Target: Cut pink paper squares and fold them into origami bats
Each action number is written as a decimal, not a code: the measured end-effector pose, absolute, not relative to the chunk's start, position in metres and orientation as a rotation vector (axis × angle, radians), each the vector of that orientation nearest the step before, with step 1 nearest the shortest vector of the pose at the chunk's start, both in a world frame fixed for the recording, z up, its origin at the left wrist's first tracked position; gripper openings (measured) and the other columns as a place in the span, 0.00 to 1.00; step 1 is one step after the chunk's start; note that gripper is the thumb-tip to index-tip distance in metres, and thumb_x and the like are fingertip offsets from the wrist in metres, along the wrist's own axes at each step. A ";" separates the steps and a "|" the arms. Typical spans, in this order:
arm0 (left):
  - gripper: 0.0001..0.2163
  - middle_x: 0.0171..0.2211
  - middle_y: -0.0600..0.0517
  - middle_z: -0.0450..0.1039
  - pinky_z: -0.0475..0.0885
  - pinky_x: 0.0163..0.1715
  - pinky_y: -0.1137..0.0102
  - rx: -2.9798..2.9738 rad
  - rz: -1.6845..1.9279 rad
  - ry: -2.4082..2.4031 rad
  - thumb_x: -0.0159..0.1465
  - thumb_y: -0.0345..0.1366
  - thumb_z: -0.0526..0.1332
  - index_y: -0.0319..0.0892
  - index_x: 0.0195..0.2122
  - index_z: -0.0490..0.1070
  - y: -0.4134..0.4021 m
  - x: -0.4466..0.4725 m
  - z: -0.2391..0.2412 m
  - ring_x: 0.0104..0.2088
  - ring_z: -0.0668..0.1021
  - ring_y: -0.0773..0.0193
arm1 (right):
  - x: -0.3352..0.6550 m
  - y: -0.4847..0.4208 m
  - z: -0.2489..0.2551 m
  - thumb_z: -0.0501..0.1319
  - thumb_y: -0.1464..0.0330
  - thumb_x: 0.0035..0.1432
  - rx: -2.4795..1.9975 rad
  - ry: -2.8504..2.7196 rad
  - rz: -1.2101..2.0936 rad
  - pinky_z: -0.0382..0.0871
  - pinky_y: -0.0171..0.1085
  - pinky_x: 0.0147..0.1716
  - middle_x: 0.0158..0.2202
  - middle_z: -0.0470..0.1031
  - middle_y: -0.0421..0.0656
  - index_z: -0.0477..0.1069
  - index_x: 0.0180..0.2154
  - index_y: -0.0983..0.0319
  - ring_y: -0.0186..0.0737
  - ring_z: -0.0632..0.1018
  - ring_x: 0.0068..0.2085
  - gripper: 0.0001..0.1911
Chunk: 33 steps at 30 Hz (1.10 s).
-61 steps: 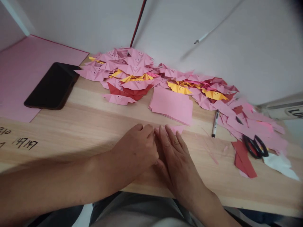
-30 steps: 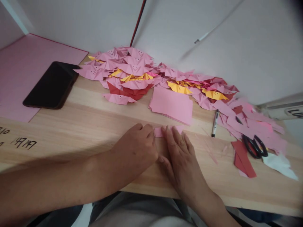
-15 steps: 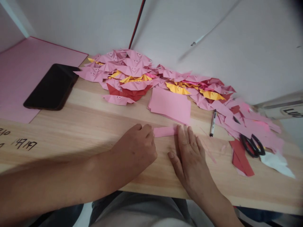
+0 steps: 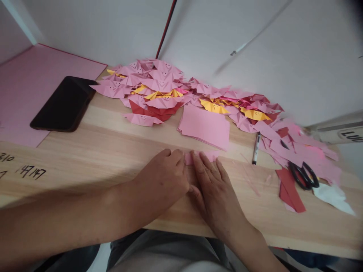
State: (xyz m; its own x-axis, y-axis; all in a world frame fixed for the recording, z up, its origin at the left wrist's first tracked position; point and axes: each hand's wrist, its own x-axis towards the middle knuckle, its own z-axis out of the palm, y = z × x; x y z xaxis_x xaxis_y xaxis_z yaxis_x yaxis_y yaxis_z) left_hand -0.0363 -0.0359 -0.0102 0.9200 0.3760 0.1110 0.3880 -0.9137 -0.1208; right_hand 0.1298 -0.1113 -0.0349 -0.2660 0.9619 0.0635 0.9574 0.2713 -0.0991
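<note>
A narrow folded strip of pink paper (image 4: 188,159) lies flat on the wooden table, partly covered by both hands. At its left end my left hand (image 4: 166,173) is closed, its curled fingers pressing the strip down. My right hand (image 4: 214,189) lies over the strip with fingers stretched out and flat, its thumb close to the left hand. Just beyond the hands sits a stack of pink paper sheets (image 4: 204,126).
Folded paper shapes (image 4: 164,81) in pink, yellow and red are heaped along the wall. A black phone (image 4: 64,104) lies at the left on a large pink sheet (image 4: 22,83). Rightward are a marker (image 4: 256,149), black-handled scissors (image 4: 303,175), red paper pieces (image 4: 290,190) and white tissue (image 4: 334,198).
My right hand has slid left along the pink strip, close to my left hand, leaving part of the strip's right end showing. My left hand stays in place.
</note>
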 end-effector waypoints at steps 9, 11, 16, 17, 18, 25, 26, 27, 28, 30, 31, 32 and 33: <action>0.09 0.44 0.39 0.74 0.66 0.39 0.63 -2.899 -0.083 -0.568 0.63 0.25 0.55 0.34 0.40 0.74 -0.037 -0.037 -0.013 0.43 0.73 0.54 | 0.154 -0.124 -0.035 0.46 0.63 0.66 -1.990 -2.285 -0.025 0.51 0.56 0.61 0.65 0.54 0.50 0.32 0.67 0.63 0.48 0.53 0.66 0.35; 0.09 0.44 0.39 0.74 0.66 0.39 0.62 -2.901 -0.089 -0.572 0.64 0.26 0.54 0.34 0.39 0.74 -0.037 -0.036 -0.014 0.43 0.73 0.54 | 0.152 -0.125 -0.032 0.46 0.64 0.66 -1.995 -2.259 -0.004 0.50 0.58 0.61 0.66 0.53 0.50 0.32 0.67 0.63 0.49 0.51 0.67 0.35; 0.08 0.43 0.41 0.75 0.67 0.37 0.63 -2.928 -0.148 -0.568 0.63 0.27 0.56 0.34 0.39 0.74 -0.037 -0.035 -0.014 0.42 0.73 0.54 | 0.130 -0.124 -0.026 0.48 0.65 0.64 -1.818 -2.387 0.186 0.48 0.55 0.63 0.67 0.48 0.49 0.29 0.67 0.66 0.45 0.44 0.68 0.37; 0.08 0.42 0.42 0.75 0.67 0.37 0.63 -2.938 -0.157 -0.571 0.62 0.27 0.57 0.35 0.38 0.75 -0.036 -0.035 -0.013 0.42 0.73 0.54 | 0.126 -0.123 -0.026 0.49 0.66 0.64 -1.783 -2.419 0.238 0.48 0.53 0.64 0.67 0.48 0.48 0.29 0.67 0.66 0.44 0.44 0.68 0.38; 0.08 0.42 0.42 0.75 0.67 0.36 0.63 -2.944 -0.165 -0.576 0.62 0.27 0.57 0.35 0.38 0.75 -0.036 -0.035 -0.012 0.42 0.73 0.54 | 0.123 -0.122 -0.026 0.49 0.66 0.64 -1.765 -2.437 0.271 0.49 0.52 0.64 0.67 0.49 0.48 0.29 0.67 0.66 0.43 0.45 0.68 0.38; 0.09 0.42 0.41 0.74 0.66 0.38 0.62 -2.920 -0.084 -0.575 0.64 0.27 0.54 0.34 0.40 0.73 -0.037 -0.036 -0.014 0.41 0.73 0.56 | 0.136 -0.115 -0.036 0.49 0.65 0.65 -1.830 -2.376 0.043 0.55 0.55 0.61 0.65 0.55 0.53 0.27 0.67 0.66 0.48 0.55 0.66 0.39; 0.09 0.42 0.40 0.74 0.66 0.38 0.62 -2.914 -0.089 -0.582 0.64 0.28 0.54 0.34 0.40 0.73 -0.037 -0.036 -0.015 0.41 0.73 0.56 | 0.138 -0.115 -0.037 0.49 0.64 0.65 -1.842 -2.363 0.010 0.56 0.55 0.61 0.65 0.56 0.53 0.27 0.67 0.66 0.48 0.56 0.65 0.39; 0.09 0.43 0.40 0.74 0.66 0.38 0.63 -2.907 -0.107 -0.590 0.65 0.28 0.54 0.34 0.40 0.73 -0.037 -0.036 -0.016 0.41 0.73 0.57 | 0.141 -0.116 -0.038 0.49 0.64 0.65 -1.854 -2.351 -0.013 0.56 0.55 0.60 0.65 0.55 0.53 0.28 0.67 0.66 0.48 0.56 0.65 0.38; 0.08 0.42 0.40 0.74 0.66 0.38 0.63 -2.902 -0.137 -0.596 0.65 0.28 0.54 0.34 0.40 0.73 -0.036 -0.036 -0.017 0.41 0.73 0.57 | 0.142 -0.116 -0.039 0.49 0.64 0.65 -1.863 -2.341 -0.031 0.56 0.54 0.60 0.65 0.56 0.53 0.28 0.67 0.66 0.48 0.56 0.65 0.38; 0.08 0.40 0.42 0.75 0.67 0.38 0.63 -2.902 -0.179 -0.610 0.64 0.27 0.55 0.34 0.40 0.72 -0.035 -0.036 -0.016 0.40 0.73 0.57 | 0.143 -0.118 -0.040 0.49 0.65 0.65 -1.868 -2.329 -0.055 0.57 0.54 0.60 0.64 0.56 0.53 0.28 0.67 0.66 0.48 0.56 0.65 0.38; 0.07 0.39 0.43 0.75 0.67 0.38 0.64 -2.907 -0.191 -0.619 0.63 0.27 0.56 0.34 0.40 0.72 -0.034 -0.036 -0.016 0.40 0.73 0.57 | 0.143 -0.118 -0.040 0.49 0.65 0.65 -1.867 -2.328 -0.063 0.57 0.54 0.60 0.64 0.57 0.52 0.29 0.67 0.66 0.47 0.57 0.65 0.38; 0.07 0.38 0.44 0.75 0.67 0.37 0.64 -2.913 -0.196 -0.627 0.63 0.26 0.56 0.34 0.40 0.72 -0.033 -0.035 -0.015 0.39 0.73 0.58 | 0.143 -0.119 -0.040 0.49 0.65 0.65 -1.868 -2.327 -0.072 0.57 0.54 0.60 0.64 0.57 0.52 0.29 0.67 0.66 0.47 0.57 0.65 0.38; 0.08 0.37 0.45 0.75 0.68 0.37 0.65 -2.919 -0.193 -0.632 0.62 0.26 0.57 0.34 0.41 0.72 -0.033 -0.035 -0.014 0.38 0.73 0.58 | 0.143 -0.120 -0.040 0.50 0.65 0.65 -1.869 -2.325 -0.083 0.57 0.54 0.60 0.64 0.57 0.52 0.30 0.67 0.66 0.48 0.57 0.65 0.38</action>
